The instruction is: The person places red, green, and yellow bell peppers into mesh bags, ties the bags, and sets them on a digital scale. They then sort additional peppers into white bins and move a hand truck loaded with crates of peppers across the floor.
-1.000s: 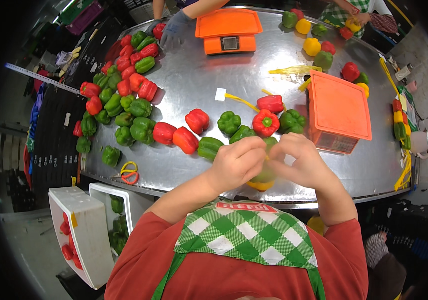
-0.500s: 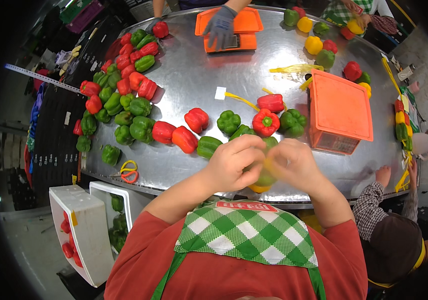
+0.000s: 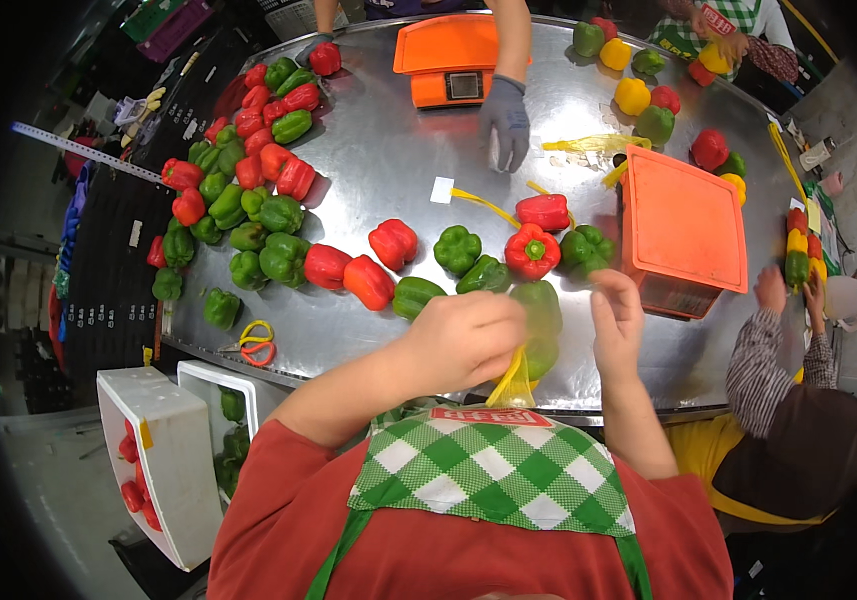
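Observation:
At the table's near edge my left hand is closed on a yellow mesh bag. A green bell pepper, blurred, is just right of that hand; whether it is inside the mesh I cannot tell. My right hand is open beside the pepper, thumb and fingers apart, holding nothing. Just beyond lie a red bell pepper with its stem up, a second red pepper and a green pepper. Another yellow mesh strip with a white tag lies beyond them.
Many red and green peppers cover the table's left side. An orange crate stands at right, an orange scale at the far side. Scissors lie near the front edge. A co-worker's gloved hand reaches in; foam boxes stand lower left.
My right hand has drawn away to the right and opened, while my left stays near the pepper. Across the table, the co-worker's gloved hand has moved from the scale toward me.

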`<act>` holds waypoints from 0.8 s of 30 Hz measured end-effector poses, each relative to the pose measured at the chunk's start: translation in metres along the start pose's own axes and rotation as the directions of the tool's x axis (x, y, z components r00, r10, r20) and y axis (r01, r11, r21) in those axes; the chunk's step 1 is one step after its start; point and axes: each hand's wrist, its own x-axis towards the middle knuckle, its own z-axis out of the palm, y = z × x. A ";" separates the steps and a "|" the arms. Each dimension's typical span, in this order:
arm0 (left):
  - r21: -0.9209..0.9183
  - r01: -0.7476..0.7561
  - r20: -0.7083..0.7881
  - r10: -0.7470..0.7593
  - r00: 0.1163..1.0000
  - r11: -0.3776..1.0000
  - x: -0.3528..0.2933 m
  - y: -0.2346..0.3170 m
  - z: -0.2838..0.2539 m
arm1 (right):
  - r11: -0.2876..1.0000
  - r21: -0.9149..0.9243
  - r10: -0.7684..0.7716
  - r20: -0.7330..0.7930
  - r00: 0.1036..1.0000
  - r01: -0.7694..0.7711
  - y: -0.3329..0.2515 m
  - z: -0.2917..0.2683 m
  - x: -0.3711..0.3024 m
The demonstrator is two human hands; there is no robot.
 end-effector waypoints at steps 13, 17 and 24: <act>-0.020 -0.128 -0.148 0.124 0.981 0.992 -0.021 0.005 0.003 | 0.898 -0.438 -0.092 -0.101 0.991 0.039 0.161 0.106 0.027; -0.037 -0.116 -0.161 0.108 0.981 0.993 -0.017 0.006 0.006 | 0.833 -0.550 -0.098 -0.034 0.995 0.064 0.145 0.166 0.107; 0.024 -0.016 -0.176 0.020 0.984 1.000 -0.022 -0.002 -0.002 | 0.981 0.068 0.103 0.612 0.784 -0.182 0.020 0.144 0.102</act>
